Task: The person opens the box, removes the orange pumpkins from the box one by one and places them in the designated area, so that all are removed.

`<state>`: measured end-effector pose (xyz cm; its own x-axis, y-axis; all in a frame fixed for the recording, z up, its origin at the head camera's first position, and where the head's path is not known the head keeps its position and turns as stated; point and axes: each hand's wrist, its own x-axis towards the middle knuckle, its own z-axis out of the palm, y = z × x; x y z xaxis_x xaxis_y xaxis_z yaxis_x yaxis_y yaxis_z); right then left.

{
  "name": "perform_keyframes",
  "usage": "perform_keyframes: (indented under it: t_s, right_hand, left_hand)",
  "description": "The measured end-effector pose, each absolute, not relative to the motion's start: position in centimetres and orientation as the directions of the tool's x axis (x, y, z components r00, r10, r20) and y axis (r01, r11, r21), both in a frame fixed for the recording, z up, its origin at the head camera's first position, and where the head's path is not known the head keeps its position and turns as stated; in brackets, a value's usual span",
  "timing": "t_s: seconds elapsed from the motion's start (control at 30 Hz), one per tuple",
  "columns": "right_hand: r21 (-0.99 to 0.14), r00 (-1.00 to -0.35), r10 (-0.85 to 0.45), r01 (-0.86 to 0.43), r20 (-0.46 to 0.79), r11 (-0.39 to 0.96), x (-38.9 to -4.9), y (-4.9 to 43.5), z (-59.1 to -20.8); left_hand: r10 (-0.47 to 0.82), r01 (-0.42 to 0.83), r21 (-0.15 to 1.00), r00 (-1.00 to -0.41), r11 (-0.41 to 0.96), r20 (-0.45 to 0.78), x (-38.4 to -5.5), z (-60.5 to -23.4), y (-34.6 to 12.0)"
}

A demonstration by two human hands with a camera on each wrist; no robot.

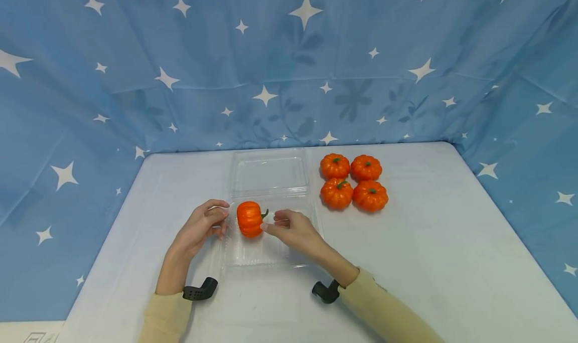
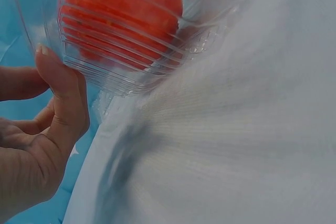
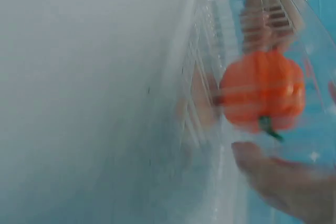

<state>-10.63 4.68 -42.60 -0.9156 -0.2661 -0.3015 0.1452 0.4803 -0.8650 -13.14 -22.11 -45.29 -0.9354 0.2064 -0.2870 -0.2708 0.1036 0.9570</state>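
Observation:
A small orange pumpkin (image 1: 250, 219) lies on its side inside a clear plastic clamshell box (image 1: 275, 255), its green stem pointing right. My left hand (image 1: 202, 227) is at the box's left rim; in the left wrist view its thumb and fingers hold the edge of the clear wall. Just right of the pumpkin is my right hand (image 1: 295, 232), fingers loosely bent, thumb tip overlapping the pumpkin's side in the head view. The right wrist view, blurred, shows a gap between that thumb (image 3: 262, 169) and the pumpkin (image 3: 265, 93). Nothing is in the right hand.
Several more orange pumpkins (image 1: 335, 166) stand in a cluster to the right of the box. The box's hinged lid (image 1: 270, 175) lies folded back behind it. A white cloth covers the table (image 1: 429, 263), and a blue star-patterned curtain (image 1: 280, 57) hangs at the back.

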Motion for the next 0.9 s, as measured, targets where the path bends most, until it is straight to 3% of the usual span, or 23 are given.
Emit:
perform_keyframes:
  t_s: [0.43,0.9]
  right_hand:
    - [-0.841,-0.916,-0.236,0.165,-0.324,0.515,-11.3,2.2,-43.9]
    - [-0.848,-0.94,-0.244,0.078,-0.238,0.524,-11.5,0.6,-44.0]
  left_hand:
    - [0.202,-0.272,0.955,-0.935,0.116,-0.291,-13.0,-45.5,-21.9]
    - [0.21,-0.258,0.959,-0.938,0.114,-0.277,-13.0,-45.5,-22.0]
